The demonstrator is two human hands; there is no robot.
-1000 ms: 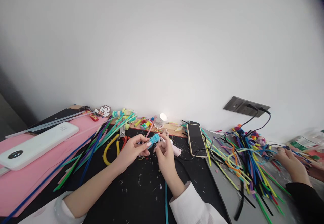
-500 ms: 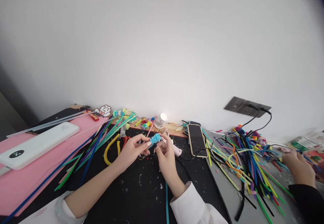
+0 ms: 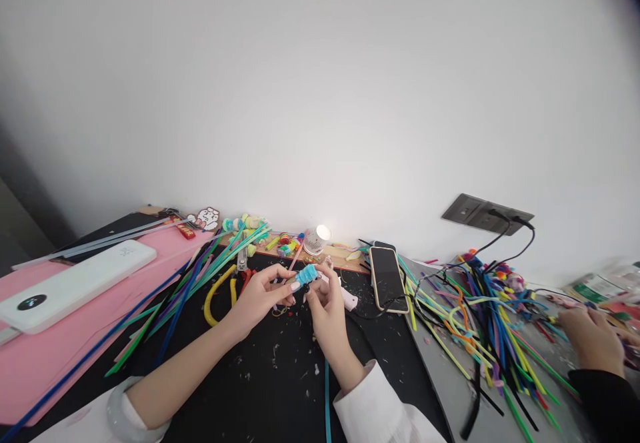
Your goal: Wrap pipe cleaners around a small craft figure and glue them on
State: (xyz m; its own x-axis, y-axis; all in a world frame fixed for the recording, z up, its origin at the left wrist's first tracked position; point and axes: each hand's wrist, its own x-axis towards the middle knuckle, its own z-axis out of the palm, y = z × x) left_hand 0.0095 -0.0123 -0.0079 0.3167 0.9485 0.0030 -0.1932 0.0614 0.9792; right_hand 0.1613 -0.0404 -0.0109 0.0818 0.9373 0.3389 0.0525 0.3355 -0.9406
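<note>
Both hands raised over the black part of the worktop, toward its back edge. Between them, a small fuzzy blue piece, ridged, tilted up to the right, clear of the surface.

Left hand: fingers closed on the lower left end of the blue piece, thumb along its near side. Right hand: fingers curled in at the other end, thumb and fingertips gripping it. Something dark at the right thumb tip, too small to make out.

Behind the hands, by the back edge: a white cup-shaped object, its top bright. To its left, small coloured fuzzy pieces. Left of the left hand, a yellow curved handle, near a spread of fuzzy stems in green, blue and purple. Just beyond the right hand, a pale pink object, partly hidden. Right of that, a phone, screen dark.

Toward the left edge: a pink sheet bearing a white power bank. On the worktop's grey right part, a heap of many-coloured stems. Beyond it, toward the right edge, a co-worker's hand, dark sleeve, blurred; its grip cannot be told.
</note>
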